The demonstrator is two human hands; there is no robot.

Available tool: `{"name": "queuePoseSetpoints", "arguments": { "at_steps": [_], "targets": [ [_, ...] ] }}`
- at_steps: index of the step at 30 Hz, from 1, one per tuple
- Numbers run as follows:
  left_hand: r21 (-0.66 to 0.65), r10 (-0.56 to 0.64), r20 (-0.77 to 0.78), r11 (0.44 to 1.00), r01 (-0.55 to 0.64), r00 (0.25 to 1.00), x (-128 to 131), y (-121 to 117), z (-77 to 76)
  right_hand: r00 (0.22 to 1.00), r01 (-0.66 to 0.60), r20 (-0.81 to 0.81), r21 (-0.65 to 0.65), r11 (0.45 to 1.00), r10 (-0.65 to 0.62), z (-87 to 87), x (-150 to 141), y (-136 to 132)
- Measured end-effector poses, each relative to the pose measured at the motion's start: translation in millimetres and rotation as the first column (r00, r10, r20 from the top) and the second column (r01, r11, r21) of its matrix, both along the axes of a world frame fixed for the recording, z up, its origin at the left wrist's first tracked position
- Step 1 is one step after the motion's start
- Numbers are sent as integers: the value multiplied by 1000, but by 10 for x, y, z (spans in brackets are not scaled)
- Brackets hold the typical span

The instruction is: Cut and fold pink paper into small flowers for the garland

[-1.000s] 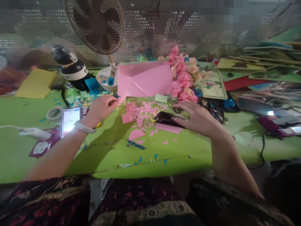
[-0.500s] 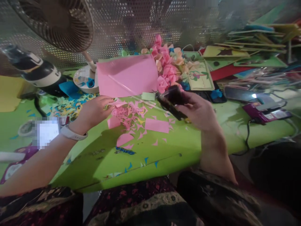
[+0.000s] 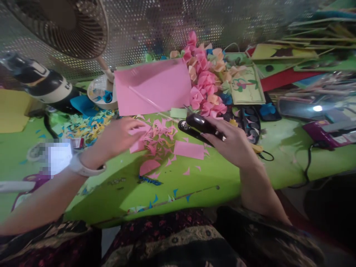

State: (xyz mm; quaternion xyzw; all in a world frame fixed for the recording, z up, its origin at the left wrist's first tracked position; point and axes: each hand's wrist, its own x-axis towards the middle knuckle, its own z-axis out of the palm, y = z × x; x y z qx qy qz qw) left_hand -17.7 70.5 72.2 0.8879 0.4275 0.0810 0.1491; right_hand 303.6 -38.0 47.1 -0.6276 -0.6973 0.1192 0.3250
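Observation:
My right hand (image 3: 232, 142) grips a black stapler (image 3: 198, 126), its jaw end pointing left over the table. Blurred a little, my left hand (image 3: 118, 135) reaches over the left side of a heap of pink paper scraps (image 3: 160, 129). Its fingers are stretched and apart, with pink paper showing between thumb and fingertips; no firm grip is visible. Between the hands lies a pink paper rectangle (image 3: 189, 150). A rounded pink piece (image 3: 149, 167) rests nearer me, and a large pink sheet (image 3: 154, 87) stands behind the scraps.
Pink paper flowers (image 3: 204, 81) are piled at the back beside a framed card (image 3: 246, 87). A fan (image 3: 66, 26) and dark bottle (image 3: 50, 87) stand at left. A lit phone (image 3: 59, 157) lies by my left wrist. Several cords and a purple device (image 3: 322, 135) sit at right.
The stapler has turned and come into clearer view in my right hand, moving slightly left and down. My left hand has shifted slightly right over the scraps. The view has shifted a little.

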Motion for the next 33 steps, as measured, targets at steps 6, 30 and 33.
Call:
{"name": "queuePoseSetpoints", "arguments": {
  "at_steps": [6,30,33],
  "targets": [
    [-65,-331,-165,944,325,929,875,-357,-208,997,22,73,-46,999,-19,-103,12,89],
    [-605,221,512,779,166,830,299,-245,58,983,-122,134,-52,991,129,-175,-233,168],
    [-632,208,487,755,177,849,209,-249,155,970,-244,18,-15,970,244,-54,-397,111]
  ]
}}
